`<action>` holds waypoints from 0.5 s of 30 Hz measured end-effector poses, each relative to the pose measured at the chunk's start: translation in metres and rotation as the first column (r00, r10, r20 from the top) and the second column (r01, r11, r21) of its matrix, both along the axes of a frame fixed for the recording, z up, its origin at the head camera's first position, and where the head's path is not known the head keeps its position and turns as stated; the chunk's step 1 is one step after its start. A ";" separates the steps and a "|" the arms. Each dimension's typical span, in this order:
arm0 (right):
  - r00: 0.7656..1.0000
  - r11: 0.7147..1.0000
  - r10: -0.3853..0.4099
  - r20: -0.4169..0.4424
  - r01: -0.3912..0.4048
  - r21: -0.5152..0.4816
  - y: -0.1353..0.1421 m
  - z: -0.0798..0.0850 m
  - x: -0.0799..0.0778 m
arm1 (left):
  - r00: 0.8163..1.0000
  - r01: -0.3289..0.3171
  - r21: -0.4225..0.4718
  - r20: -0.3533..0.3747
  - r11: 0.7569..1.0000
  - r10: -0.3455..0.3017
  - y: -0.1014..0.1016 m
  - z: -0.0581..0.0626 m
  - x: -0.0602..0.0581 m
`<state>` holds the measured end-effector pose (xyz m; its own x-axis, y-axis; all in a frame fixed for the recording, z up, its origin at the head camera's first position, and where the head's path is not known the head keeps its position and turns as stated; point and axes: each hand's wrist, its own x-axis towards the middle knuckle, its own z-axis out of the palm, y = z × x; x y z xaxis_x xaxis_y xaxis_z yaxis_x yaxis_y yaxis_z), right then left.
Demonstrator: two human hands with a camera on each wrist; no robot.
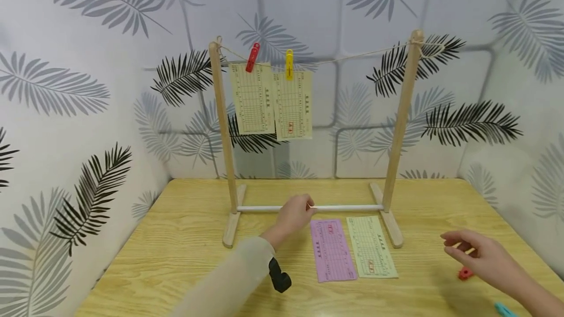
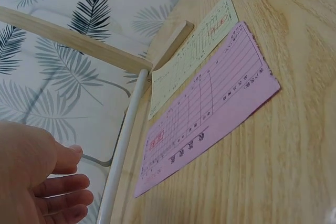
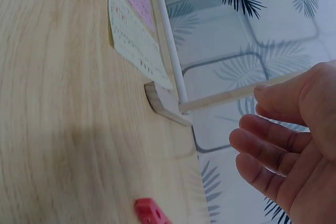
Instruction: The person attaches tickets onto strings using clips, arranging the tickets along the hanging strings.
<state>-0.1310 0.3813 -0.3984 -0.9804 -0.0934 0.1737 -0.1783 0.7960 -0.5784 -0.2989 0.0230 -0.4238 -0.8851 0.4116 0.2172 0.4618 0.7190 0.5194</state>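
Observation:
My left hand [image 1: 296, 213] hovers by the white crossbar [image 1: 343, 207] of a wooden stand, its fingers loosely bent with nothing between them in the left wrist view. Just to its right on the table lies a pink printed slip [image 1: 333, 251], and beside that a pale yellow slip [image 1: 372, 247]. On the right, my right hand [image 1: 482, 253] is held in the air with relaxed, slightly bent fingers and no object in it. A red clothespin [image 1: 465, 273] lies on the table below that hand, partly hidden by it. A teal clothespin [image 1: 505, 309] shows at the bottom edge.
The stand's left post [image 1: 223, 131] and right post [image 1: 402, 126] carry a thin string [image 1: 361, 56]. Two yellow slips hang there, one under a red clothespin [image 1: 252, 57], the other under a yellow clothespin [image 1: 289, 65]. Leaf-patterned walls stand behind and beside the wooden table [image 1: 176, 238].

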 end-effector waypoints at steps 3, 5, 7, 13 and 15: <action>0.997 0.999 -0.047 0.063 0.045 0.032 0.007 -0.004 0.006 | 1.000 -0.010 0.004 0.015 1.000 0.010 0.001 -0.007 0.000; 0.994 0.996 -0.071 0.086 0.066 0.058 0.010 -0.007 0.010 | 1.000 -0.021 0.001 0.019 1.000 0.021 0.002 -0.011 0.001; 0.993 0.993 -0.087 0.080 0.080 0.087 0.014 -0.009 0.013 | 0.999 -0.030 0.004 0.031 1.000 0.030 0.002 -0.014 0.002; 0.985 0.982 -0.139 0.104 0.123 0.147 0.021 -0.016 0.018 | 0.998 -0.047 0.022 0.048 0.999 0.046 0.004 -0.024 0.001; 0.978 0.980 -0.152 0.142 0.131 0.150 0.023 -0.018 0.018 | 0.998 -0.052 0.019 0.044 0.998 0.051 0.004 -0.026 0.001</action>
<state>-0.1126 0.4046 -0.4160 -0.9992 0.0355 0.0172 0.0232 0.8814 -0.4718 -0.2984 0.0266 -0.4500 -0.9138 0.3611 0.1860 0.4012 0.7306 0.5526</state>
